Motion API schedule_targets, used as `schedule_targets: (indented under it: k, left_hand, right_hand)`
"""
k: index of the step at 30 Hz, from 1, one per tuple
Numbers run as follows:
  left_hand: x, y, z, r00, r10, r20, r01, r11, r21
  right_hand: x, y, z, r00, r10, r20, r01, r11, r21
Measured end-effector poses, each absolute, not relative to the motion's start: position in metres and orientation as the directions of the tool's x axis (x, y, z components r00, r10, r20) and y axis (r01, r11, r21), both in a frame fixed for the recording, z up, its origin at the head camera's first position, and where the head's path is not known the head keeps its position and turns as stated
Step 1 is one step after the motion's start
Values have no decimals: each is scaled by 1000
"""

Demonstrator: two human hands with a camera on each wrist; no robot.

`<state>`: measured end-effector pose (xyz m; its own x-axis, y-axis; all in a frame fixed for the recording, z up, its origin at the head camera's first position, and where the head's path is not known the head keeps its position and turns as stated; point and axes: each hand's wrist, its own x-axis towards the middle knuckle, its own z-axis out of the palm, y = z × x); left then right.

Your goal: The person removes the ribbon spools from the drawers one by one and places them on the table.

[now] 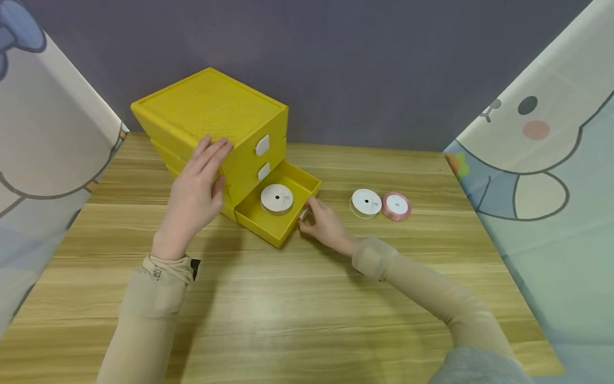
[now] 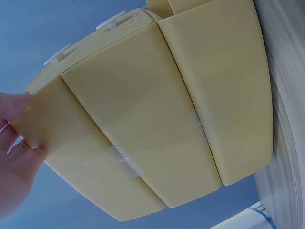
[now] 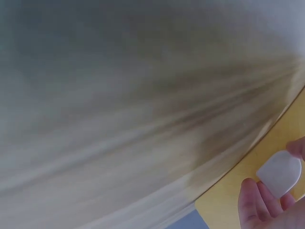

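Note:
A yellow drawer unit (image 1: 211, 106) stands at the back left of the table, its bottom drawer (image 1: 259, 232) pulled out. In that drawer lies a ribbon spool (image 1: 276, 198) with a white face. My right hand (image 1: 328, 226) pinches the white drawer handle (image 3: 280, 172) on the front of the bottom drawer, thumb on one side and fingers on the other. With its fingers extended, my left hand (image 1: 194, 192) rests against the unit's upper near edge. Seen from the left wrist, the fingertips (image 2: 35, 153) touch the yellow side wall.
To the right of the drawer, a white ribbon spool (image 1: 366, 202) and a pink ribbon spool (image 1: 397, 206) lie side by side on the wooden table (image 1: 268, 320). Two upper drawers with white handles (image 1: 263, 145) are closed. A dark backdrop (image 1: 360, 69) rises behind the table.

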<state>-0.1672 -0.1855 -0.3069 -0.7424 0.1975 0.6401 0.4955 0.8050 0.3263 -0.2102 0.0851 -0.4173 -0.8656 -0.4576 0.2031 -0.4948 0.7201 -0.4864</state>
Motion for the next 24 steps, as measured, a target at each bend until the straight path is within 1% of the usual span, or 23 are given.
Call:
schedule_targets:
  k: [8, 13, 16, 20, 22, 24]
  left_hand:
    - [-167, -185, -307, -748, 194, 634, 491, 804, 334]
    - [-167, -186, -307, -746, 192, 638, 493, 803, 334]
    - [-167, -186, -307, -747, 193, 636, 493, 803, 335]
    - [-166, -186, -307, -747, 194, 635, 494, 802, 336]
    - [-166, -186, -307, -744, 196, 638, 497, 801, 334]
    - [-166, -186, -307, -742, 199, 640, 500, 800, 332]
  right_hand:
    - [-204, 94, -418, -872, -457, 174, -479, 725, -495]
    - [-205, 97, -414, -860, -477, 181, -498, 707, -502]
    - [-207, 99, -405, -833, -493, 249, -551, 709, -440]
    - [-211, 97, -379, -785, -519, 338, -612, 736, -290]
    - [-215, 91, -362, -776, -546, 317, -624, 740, -252]
    - [-221, 83, -346, -782, -579, 231, -623, 744, -241]
